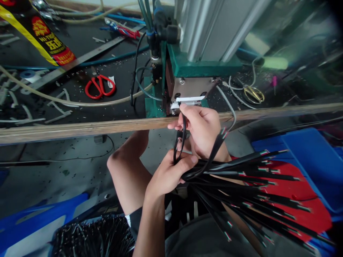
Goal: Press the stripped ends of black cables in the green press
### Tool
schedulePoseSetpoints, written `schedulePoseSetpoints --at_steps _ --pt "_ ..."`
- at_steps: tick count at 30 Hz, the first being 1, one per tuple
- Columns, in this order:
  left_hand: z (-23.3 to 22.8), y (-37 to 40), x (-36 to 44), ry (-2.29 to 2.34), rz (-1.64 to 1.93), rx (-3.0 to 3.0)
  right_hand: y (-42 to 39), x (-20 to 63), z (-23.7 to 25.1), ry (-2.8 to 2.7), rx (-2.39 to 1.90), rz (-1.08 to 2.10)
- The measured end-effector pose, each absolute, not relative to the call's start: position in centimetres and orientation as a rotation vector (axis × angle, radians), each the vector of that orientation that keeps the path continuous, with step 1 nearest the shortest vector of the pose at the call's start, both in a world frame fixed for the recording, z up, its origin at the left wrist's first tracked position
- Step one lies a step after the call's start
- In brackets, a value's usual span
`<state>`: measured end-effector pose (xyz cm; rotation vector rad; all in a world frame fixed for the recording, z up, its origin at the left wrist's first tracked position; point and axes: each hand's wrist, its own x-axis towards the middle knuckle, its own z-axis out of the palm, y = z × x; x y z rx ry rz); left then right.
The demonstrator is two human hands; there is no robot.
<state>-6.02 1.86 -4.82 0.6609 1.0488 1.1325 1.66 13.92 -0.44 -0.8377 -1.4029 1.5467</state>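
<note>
Right-hand fingers (188,110) hold a black cable (184,128) at the machine (193,88).

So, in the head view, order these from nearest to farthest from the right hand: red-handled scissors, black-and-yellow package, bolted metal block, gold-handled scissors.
From the right hand:
1. Bolted metal block, just beyond the fingertips.
2. Gold-handled scissors, bench, right side.
3. Red-handled scissors, bench, left side.
4. Black-and-yellow package, far left.
</note>
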Motion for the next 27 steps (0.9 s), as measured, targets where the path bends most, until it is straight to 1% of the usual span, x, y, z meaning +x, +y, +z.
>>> schedulePoseSetpoints --at_steps 6,11,16,23,25,27 --pt "-5.2 2.0 -6.1 0.948 1.147 0.650 13.8 1.8 -0.5 -1.419 -0.834 1.555" --pt "-7.0 1.6 -5.8 0.956 1.186 0.561 12.8 2.0 0.1 -1.424 -0.851 1.553" --pt "-8.6 0.9 -5.6 0.972 1.177 0.625 11.7 3.3 0.1 -1.584 -0.735 1.445" --pt "-8.7 -0.2 -5.1 1.043 1.228 0.641 10.8 4.9 0.1 -1.706 -0.538 1.281" --pt "-9.0 -0.6 -5.0 1.080 1.268 0.630 10.7 5.3 0.0 -1.692 -0.509 1.301" --pt "-9.3 -0.9 -5.0 1.097 1.312 0.595 10.8 5.9 0.0 -1.628 -0.484 1.422"
